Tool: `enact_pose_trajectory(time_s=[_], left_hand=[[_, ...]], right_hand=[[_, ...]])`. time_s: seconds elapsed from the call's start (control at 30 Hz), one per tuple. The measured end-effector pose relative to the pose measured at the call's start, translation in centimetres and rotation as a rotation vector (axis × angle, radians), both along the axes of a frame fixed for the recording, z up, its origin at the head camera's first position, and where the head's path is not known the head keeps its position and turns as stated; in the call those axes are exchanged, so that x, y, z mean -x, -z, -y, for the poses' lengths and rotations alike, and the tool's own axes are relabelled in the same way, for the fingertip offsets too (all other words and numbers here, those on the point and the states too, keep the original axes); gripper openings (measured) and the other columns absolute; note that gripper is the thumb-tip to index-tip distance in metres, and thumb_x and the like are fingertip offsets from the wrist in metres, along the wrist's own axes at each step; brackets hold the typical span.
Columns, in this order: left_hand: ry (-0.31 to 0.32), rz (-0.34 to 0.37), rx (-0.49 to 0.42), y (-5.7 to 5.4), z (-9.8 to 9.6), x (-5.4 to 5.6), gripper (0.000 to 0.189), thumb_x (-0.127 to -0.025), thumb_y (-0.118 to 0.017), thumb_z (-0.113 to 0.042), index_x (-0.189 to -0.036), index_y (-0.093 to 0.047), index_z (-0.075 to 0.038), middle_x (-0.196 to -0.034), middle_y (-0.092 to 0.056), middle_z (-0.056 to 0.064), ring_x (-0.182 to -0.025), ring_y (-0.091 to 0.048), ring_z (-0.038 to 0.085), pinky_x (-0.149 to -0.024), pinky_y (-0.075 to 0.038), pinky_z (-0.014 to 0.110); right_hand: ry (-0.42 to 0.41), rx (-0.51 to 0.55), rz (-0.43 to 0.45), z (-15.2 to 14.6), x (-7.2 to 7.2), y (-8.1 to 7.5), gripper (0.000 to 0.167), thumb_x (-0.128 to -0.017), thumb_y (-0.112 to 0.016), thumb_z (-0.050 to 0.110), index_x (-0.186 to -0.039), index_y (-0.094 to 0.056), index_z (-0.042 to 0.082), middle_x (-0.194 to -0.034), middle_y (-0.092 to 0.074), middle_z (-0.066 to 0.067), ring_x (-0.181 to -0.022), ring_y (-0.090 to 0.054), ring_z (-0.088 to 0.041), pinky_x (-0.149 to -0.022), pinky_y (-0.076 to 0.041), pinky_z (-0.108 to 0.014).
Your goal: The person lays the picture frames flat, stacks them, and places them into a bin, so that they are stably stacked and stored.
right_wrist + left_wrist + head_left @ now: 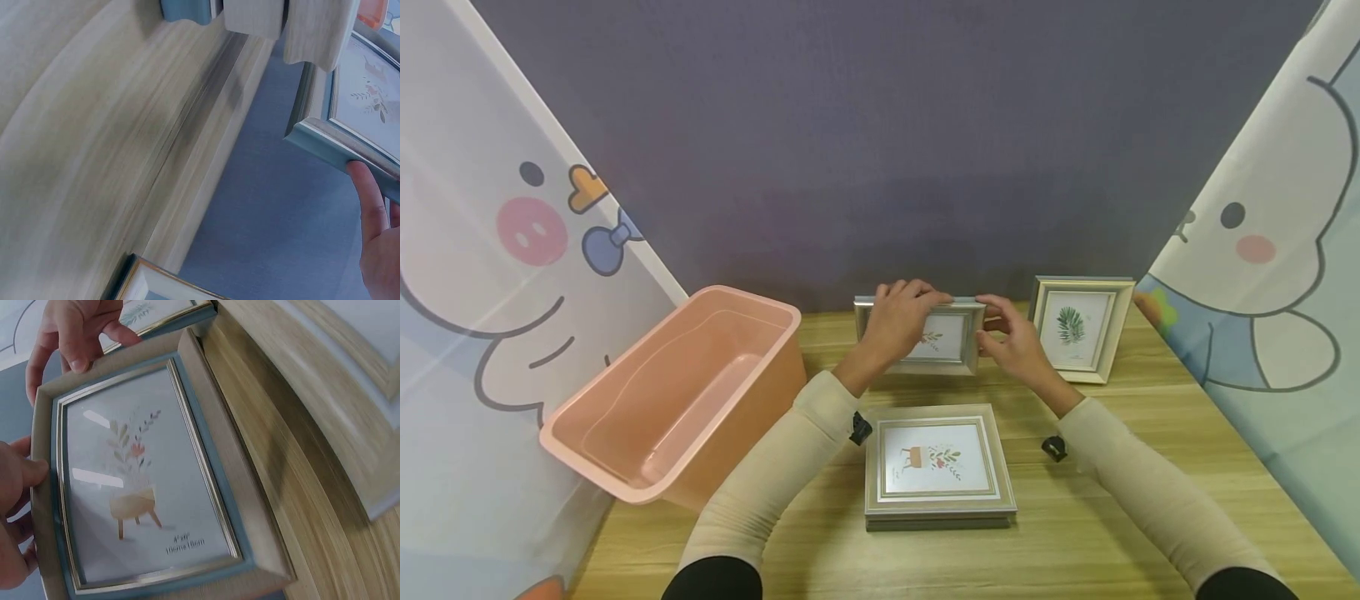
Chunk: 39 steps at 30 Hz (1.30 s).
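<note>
Beige-sleeved arms (793, 458) outstretched, fingers (917, 290) gripping frame (951, 337)

soft, even light washes the tabletop (1052, 533) while the far wall (887, 150) falls into dim grey, darker toward its foot. diffuse shadow pools left of the stacked frames (940, 467); a mild sheen brightens the bottom of the pink basin (760, 417). in the left-wrist view, two pale glare strips cross the held picture frame (147, 481), and the stack nearby blurs. the right-wrist view shows the wood grain smeared and hazy.
</note>
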State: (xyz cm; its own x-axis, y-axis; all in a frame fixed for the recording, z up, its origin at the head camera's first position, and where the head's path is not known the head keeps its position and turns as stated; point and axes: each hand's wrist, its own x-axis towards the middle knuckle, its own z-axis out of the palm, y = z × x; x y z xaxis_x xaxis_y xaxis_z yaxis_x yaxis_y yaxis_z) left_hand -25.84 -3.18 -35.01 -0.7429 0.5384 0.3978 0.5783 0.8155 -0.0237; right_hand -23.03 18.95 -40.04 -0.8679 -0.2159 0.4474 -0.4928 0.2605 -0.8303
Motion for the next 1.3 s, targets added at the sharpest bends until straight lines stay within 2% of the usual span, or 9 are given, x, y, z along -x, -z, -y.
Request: enact_pose_trajectory(time_s=[0.17, 0.27, 0.4, 0.57, 0.7, 0.93, 1.07, 1.2, 1.3], left_hand=[[0.016, -0.004, -0.028, 0.2, 0.8, 0.2, 0.038, -0.102, -0.062, -0.015, -0.132, -0.066, -0.037, -0.129, -0.067, -0.006, -0.112, -0.063, 0.020, -0.086, -0.046, 0.040], [0.016, 0.004, -0.059, 0.3, 1.4, 0.2, 0.037, -0.099, -0.067, -0.016, -0.130, -0.067, -0.036, -0.128, -0.067, -0.006, -0.111, -0.062, 0.021, -0.086, -0.046, 0.042], [0.021, 0.001, -0.106, 0.5, 2.3, 0.3, 0.034, -0.099, -0.067, -0.018, -0.127, -0.069, -0.036, -0.127, -0.068, -0.006, -0.108, -0.062, 0.021, -0.085, -0.045, 0.043], [0.023, -0.032, -0.168, 0.8, 3.5, 0.3, 0.030, -0.100, -0.066, -0.018, -0.124, -0.072, -0.035, -0.125, -0.070, -0.006, -0.104, -0.063, 0.021, -0.083, -0.045, 0.043], [0.001, -0.018, -0.208, 0.8, 4.3, 0.3, 0.028, -0.099, -0.068, -0.021, -0.123, -0.073, -0.034, -0.123, -0.071, -0.004, -0.106, -0.063, 0.022, -0.085, -0.045, 0.045], [-0.019, 0.034, -0.256, 0.7, 5.5, 0.4, 0.026, -0.099, -0.067, -0.019, -0.123, -0.074, -0.026, -0.121, -0.071, 0.001, -0.107, -0.064, 0.026, -0.084, -0.050, 0.045], [0.006, 0.048, -0.306, 0.6, 6.3, 0.4, 0.026, -0.099, -0.067, -0.015, -0.123, -0.075, -0.020, -0.120, -0.071, 0.005, -0.106, -0.065, 0.028, -0.086, -0.054, 0.046], [0.028, 0.119, -0.359, 0.4, 7.0, 0.5, 0.027, -0.099, -0.066, -0.014, -0.126, -0.073, -0.015, -0.123, -0.070, 0.008, -0.110, -0.066, 0.029, -0.093, -0.055, 0.045], [0.037, 0.215, -0.422, 0.4, 7.4, 0.6, 0.029, -0.099, -0.067, -0.016, -0.128, -0.071, -0.013, -0.125, -0.067, 0.010, -0.111, -0.066, 0.027, -0.094, -0.056, 0.043]], right_hand=[[0.016, 0.021, 0.033, -0.9, 1.3, 1.6, 0.058, -0.091, -0.060, -0.016, -0.144, -0.044, -0.001, -0.121, -0.057, -0.037, -0.102, -0.065, -0.051, -0.065, -0.062, -0.048], [0.023, 0.021, 0.043, -1.4, 1.8, 2.4, 0.059, -0.091, -0.061, -0.014, -0.146, -0.045, 0.002, -0.123, -0.057, -0.033, -0.099, -0.068, -0.033, -0.066, -0.062, -0.051], [0.035, 0.019, 0.047, -1.7, 1.8, 2.5, 0.059, -0.092, -0.063, -0.010, -0.146, -0.047, 0.006, -0.122, -0.057, -0.029, -0.096, -0.067, -0.012, -0.065, -0.064, -0.041], [0.038, 0.032, 0.048, -2.0, 1.6, 2.5, 0.058, -0.091, -0.063, -0.010, -0.145, -0.048, 0.007, -0.120, -0.057, -0.029, -0.095, -0.068, -0.018, -0.064, -0.064, -0.041], [0.041, 0.042, 0.045, -2.2, 1.4, 2.3, 0.058, -0.091, -0.063, -0.011, -0.145, -0.048, 0.006, -0.119, -0.058, -0.029, -0.096, -0.067, -0.023, -0.064, -0.063, -0.045], [0.033, 0.050, 0.012, -2.8, 1.3, 2.3, 0.059, -0.090, -0.062, -0.013, -0.145, -0.046, 0.001, -0.119, -0.057, -0.030, -0.092, -0.067, -0.002, -0.062, -0.063, -0.041], [0.031, 0.050, -0.013, -3.1, 1.2, 2.3, 0.058, -0.090, -0.062, -0.013, -0.144, -0.047, 0.001, -0.117, -0.057, -0.029, -0.091, -0.068, -0.001, -0.060, -0.063, -0.037], [0.053, 0.023, -0.030, -3.3, 1.0, 2.2, 0.058, -0.090, -0.061, -0.014, -0.145, -0.047, 0.001, -0.115, -0.057, -0.026, -0.090, -0.067, -0.001, -0.059, -0.063, -0.032], [0.062, 0.005, -0.030, -3.2, 0.6, 1.8, 0.058, -0.089, -0.059, -0.016, -0.144, -0.046, -0.002, -0.114, -0.057, -0.026, -0.091, -0.066, 0.001, -0.059, -0.062, -0.027]])
